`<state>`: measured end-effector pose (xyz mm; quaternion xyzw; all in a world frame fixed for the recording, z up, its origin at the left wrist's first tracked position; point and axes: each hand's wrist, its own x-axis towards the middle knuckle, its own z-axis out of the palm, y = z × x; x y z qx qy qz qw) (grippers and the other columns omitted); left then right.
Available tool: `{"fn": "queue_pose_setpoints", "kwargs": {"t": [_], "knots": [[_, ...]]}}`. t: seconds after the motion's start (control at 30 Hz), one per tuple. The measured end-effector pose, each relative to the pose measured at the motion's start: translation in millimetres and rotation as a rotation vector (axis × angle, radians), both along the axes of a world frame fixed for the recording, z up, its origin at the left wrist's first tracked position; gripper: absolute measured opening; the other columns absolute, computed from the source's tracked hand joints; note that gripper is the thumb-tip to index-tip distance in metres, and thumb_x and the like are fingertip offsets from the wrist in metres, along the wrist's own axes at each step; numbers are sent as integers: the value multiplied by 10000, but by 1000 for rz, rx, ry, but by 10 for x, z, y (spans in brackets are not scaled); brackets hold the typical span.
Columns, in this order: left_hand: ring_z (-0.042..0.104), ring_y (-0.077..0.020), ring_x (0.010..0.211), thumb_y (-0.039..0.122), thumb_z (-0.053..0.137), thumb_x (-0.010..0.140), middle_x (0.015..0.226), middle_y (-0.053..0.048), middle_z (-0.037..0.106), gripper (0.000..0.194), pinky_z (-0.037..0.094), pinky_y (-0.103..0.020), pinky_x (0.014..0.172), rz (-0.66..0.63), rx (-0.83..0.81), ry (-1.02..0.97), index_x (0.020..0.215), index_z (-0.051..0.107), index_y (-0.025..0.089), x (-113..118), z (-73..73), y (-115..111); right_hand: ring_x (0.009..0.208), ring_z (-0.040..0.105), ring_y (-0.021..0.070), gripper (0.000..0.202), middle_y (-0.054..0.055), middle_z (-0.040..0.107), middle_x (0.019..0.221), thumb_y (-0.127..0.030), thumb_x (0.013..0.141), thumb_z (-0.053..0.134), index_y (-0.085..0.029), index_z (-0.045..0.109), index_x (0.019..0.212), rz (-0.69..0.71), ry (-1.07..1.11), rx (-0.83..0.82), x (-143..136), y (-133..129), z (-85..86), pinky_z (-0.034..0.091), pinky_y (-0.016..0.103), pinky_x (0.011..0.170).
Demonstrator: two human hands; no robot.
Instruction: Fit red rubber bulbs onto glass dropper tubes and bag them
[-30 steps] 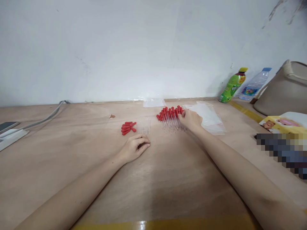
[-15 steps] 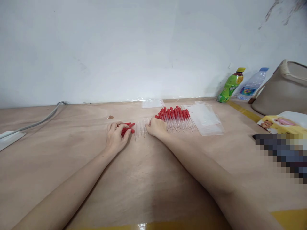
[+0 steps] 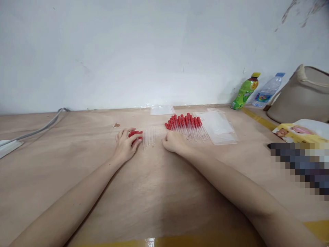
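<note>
My left hand (image 3: 125,145) rests on the table, its fingers curled over a few loose red rubber dropper bulbs (image 3: 135,132). Just right of its fingertips lies a row of thin clear dropper tubes (image 3: 149,137) without bulbs. My right hand (image 3: 174,140) is closed at the left end of a pile of droppers (image 3: 189,125), their red bulbs pointing to the wall and clear tips toward me. Its fingers are pressed together, and whatever they may hold is hidden. A gap separates this hand from the bare tubes.
Clear plastic bags (image 3: 221,127) lie right of the pile, another (image 3: 161,110) behind. Further right are a green bottle (image 3: 245,92), a water bottle (image 3: 268,91), a beige bag (image 3: 295,96) and a yellow packet (image 3: 299,133). A grey cable (image 3: 48,124) runs along the left.
My right hand has drawn away from the bare tubes, rightward and slightly toward me. My left hand stays at the red bulbs. The whole view has shifted slightly.
</note>
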<state>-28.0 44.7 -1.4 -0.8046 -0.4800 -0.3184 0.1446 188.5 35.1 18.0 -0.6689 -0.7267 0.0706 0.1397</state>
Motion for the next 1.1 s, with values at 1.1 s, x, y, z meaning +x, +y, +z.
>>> {"fn": "queue_pose_setpoints", "kwargs": {"t": [1.1], "knots": [[616,-171,887,341,593,766,1049,-72,621,220,547,-311,760,-394,-264,-333,901,647,175,501,-56,-326,744,547,144,158,45,620,800,-229,864,403,-163,546,857,461,331,360,441,-431,-223,389,261,678]]}}
